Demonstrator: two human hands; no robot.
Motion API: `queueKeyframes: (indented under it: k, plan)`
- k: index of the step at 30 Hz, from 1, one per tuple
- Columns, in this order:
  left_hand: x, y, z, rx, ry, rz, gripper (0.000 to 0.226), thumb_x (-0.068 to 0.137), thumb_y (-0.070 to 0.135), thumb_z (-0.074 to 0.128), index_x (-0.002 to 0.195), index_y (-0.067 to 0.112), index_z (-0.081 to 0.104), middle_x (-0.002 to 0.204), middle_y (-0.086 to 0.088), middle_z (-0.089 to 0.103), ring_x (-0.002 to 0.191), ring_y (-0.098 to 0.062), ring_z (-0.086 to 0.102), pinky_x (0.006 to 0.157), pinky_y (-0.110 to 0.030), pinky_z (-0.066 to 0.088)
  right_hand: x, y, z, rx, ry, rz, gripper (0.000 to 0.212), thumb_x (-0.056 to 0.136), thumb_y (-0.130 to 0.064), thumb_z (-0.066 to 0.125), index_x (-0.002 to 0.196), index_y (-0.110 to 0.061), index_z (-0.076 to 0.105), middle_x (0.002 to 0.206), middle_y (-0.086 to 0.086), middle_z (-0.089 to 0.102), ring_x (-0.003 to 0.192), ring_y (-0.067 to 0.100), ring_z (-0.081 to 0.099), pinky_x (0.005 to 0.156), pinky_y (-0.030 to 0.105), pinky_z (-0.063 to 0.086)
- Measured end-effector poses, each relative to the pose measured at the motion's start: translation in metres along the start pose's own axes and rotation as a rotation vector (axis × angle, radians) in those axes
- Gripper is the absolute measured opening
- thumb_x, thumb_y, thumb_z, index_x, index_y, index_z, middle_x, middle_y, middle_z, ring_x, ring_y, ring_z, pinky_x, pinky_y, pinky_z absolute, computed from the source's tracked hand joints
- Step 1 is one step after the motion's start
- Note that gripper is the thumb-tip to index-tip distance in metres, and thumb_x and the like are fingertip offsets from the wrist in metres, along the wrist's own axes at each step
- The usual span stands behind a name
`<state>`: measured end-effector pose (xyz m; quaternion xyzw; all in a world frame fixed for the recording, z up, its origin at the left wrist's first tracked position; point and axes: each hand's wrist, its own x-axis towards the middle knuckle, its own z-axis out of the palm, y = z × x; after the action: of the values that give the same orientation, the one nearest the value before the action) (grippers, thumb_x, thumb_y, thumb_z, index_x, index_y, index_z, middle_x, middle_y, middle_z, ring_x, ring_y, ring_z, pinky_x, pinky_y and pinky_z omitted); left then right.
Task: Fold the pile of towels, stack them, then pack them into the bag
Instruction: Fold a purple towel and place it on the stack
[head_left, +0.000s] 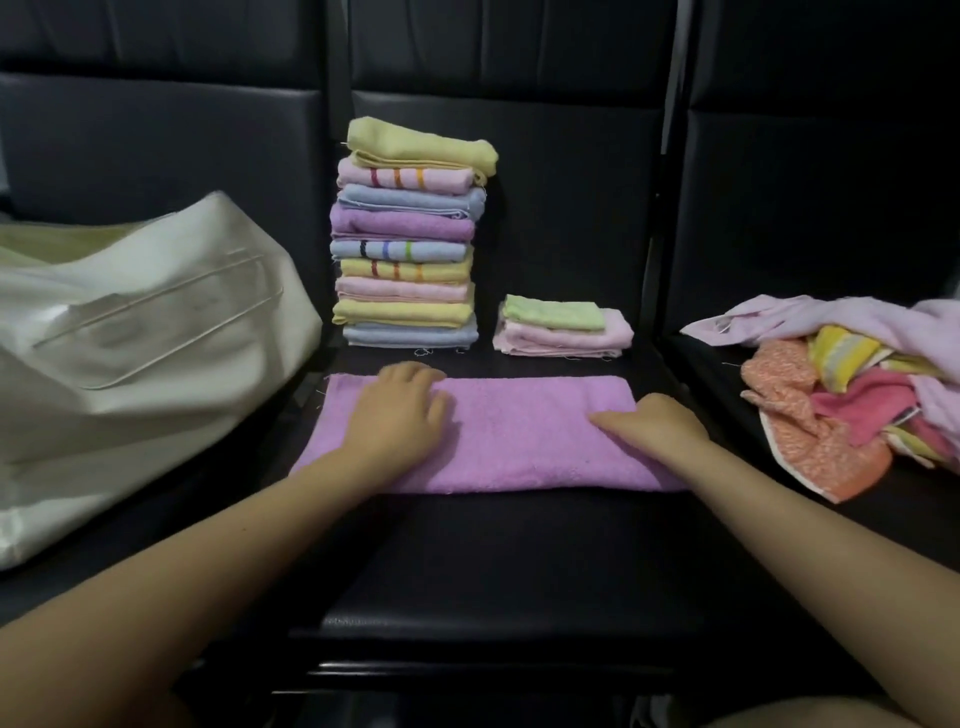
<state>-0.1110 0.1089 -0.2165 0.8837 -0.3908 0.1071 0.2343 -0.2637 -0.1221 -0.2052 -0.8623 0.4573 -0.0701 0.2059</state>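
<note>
Two bare forearms reach forward over the front edge of a black padded seat (467, 561), which carries the work. On the middle of the seat lies a lilac terry towel folded into a long strip (519, 436), running from the left edge to the right edge. The left hand (397, 415) lies flat on the strip's left part, fingers spread and straight, pressing down. The right hand (654, 421) rests on the strip's right end; its fingers bend over the cloth, but whether they pinch it cannot be told.

Behind the strip, toward the back left of the seat, stands a tall stack of folded pastel towels (410, 234), yellow, pink, blue and lilac, some with coloured stripes, the top yellow one a little askew. Just to its right is a low stack of small folded cloths (561, 330), pale green on pink.

On the neighbouring seat at the left, a large cream fabric bag (140, 353) slumps, its side near the tall stack. On the seat at the right lies a loose heap of unfolded towels (852, 384), pink, orange, yellow and pale lilac.
</note>
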Motion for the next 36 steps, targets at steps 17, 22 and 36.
queueKeyframes:
  k: [17, 22, 36]
  plan:
    - [-0.001, 0.029, 0.003, -1.014, -0.257, -0.473, 0.051, 0.085, 0.060, 0.054, 0.114, 0.019, 0.059, 0.112, -0.002, 0.066, 0.099, -0.013, 0.061, 0.090, -0.022, 0.048, -0.064, -0.095, 0.001, 0.792, -0.412, -0.300, 0.025, 0.100, -0.023, 0.048, 0.114, -0.008, 0.062, 0.079, 0.005, 0.064, 0.058, 0.014, 0.056, 0.048, 0.019, 0.041]
    - [0.004, 0.028, 0.001, -0.792, -0.063, -0.426, 0.051, 0.097, 0.016, 0.045, 0.148, 0.020, 0.034, 0.148, -0.004, 0.043, 0.132, -0.021, 0.044, 0.103, -0.025, 0.034, -0.046, -0.079, 0.028, 0.386, 0.104, -0.482, 0.026, 0.093, -0.019, 0.053, 0.118, -0.019, 0.063, 0.121, 0.002, 0.058, 0.114, 0.017, 0.053, 0.098, 0.032, 0.044]
    - [-0.008, 0.000, 0.008, 0.141, -0.349, -0.149, 0.054, 0.103, 0.043, 0.020, 0.155, 0.031, 0.011, 0.162, -0.006, 0.012, 0.148, -0.022, 0.011, 0.119, -0.042, 0.008, -0.045, -0.070, 0.053, -0.014, -0.126, -0.413, 0.070, 0.098, -0.052, 0.040, 0.154, -0.017, 0.017, 0.159, 0.008, 0.019, 0.145, 0.027, 0.017, 0.116, 0.039, 0.019]
